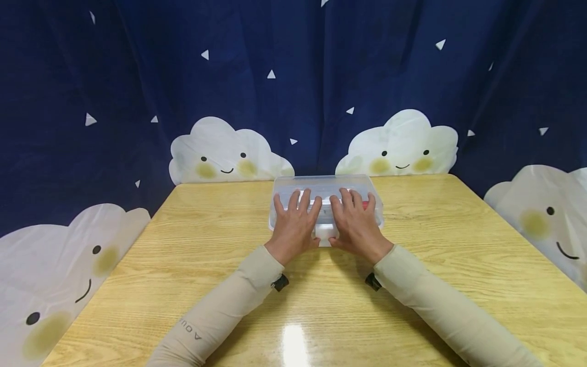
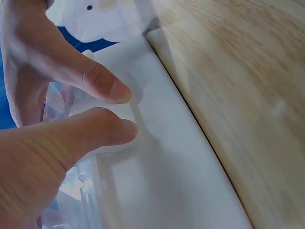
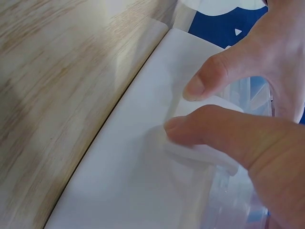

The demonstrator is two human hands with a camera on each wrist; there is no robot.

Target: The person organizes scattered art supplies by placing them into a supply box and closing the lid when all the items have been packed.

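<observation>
A clear-lidded plastic box [image 1: 281, 189] stands on the table with its white front latch [image 1: 324, 232] facing me. My left hand [image 1: 295, 224] lies over the lid's left half, fingers spread, and my right hand [image 1: 359, 225] mirrors it on the right half. Both thumbs press at the latch. In the left wrist view the two thumb tips sit close together on the latch [image 2: 114, 149], above the white front wall [image 2: 167, 157]. From the right wrist view they rest near the latch's lower edge [image 3: 193, 151]. Something red [image 1: 365, 205] shows through the lid beside my right fingers.
The box is near the back edge of the wooden table [image 1: 206, 239]. Behind it hangs a dark blue curtain [image 1: 302, 61] with white triangles and smiling clouds [image 1: 224, 145]. Dark wrist cameras [image 1: 281, 282] sit under both sleeves.
</observation>
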